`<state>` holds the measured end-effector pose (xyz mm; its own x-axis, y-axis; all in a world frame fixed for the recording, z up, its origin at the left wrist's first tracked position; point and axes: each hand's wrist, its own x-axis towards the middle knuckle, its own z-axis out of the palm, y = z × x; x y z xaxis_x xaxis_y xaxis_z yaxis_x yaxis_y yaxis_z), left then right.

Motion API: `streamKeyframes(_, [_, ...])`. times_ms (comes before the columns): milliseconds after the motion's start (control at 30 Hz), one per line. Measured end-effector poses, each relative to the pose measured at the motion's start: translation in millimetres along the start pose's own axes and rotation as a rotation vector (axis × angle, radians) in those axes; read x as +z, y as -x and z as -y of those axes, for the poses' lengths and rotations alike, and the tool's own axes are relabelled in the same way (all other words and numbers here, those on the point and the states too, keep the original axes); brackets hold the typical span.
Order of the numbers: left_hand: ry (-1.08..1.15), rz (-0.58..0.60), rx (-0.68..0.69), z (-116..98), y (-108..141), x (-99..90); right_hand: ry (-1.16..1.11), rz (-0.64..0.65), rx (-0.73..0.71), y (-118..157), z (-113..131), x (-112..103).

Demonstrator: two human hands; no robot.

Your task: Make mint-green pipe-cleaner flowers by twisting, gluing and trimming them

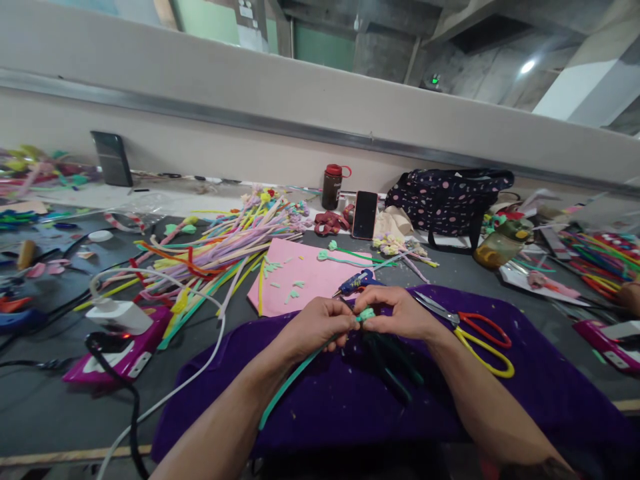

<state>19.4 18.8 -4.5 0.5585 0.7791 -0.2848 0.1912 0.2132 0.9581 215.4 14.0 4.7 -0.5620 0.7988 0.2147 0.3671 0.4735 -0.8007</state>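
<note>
My left hand point(320, 325) pinches a green pipe cleaner point(290, 385), whose long end trails down toward me. My right hand point(397, 313) is closed on a small mint-green fuzzy flower point(367, 314) at the upper end of that stem, and the fingertips of both hands nearly meet there. Just beyond them lies a blue glue gun point(356, 283) on a pink sheet point(300, 293) with short mint-green pieces. Under my hands, dark-handled pliers point(390, 367) rest on a purple cloth point(320, 407). Scissors point(467, 327) with red and yellow handles lie to the right.
Bundled pipe cleaners point(240, 240) spread at the left, near a magenta power strip point(120, 360) with a white charger and cable. At the back stand a red-capped bottle point(332, 188), a phone point(365, 215) and a patterned bag point(445, 200). A yellowish bottle point(500, 243) leans right.
</note>
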Motion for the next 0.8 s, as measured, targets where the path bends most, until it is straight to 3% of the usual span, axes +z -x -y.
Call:
streamKeyframes(300, [-0.023,-0.025,0.049,2,-1,2.3,-0.019,0.003,-0.004,0,3,-2])
streamKeyframes(567, [-0.006,-0.079,0.071,0,0,3.1,-0.185,-0.291,0.116,-2,-4,-10])
streamKeyframes(800, [0.007,-0.122,0.090,-1,1,2.4,-0.186,-0.357,0.214,-3,-8,-3])
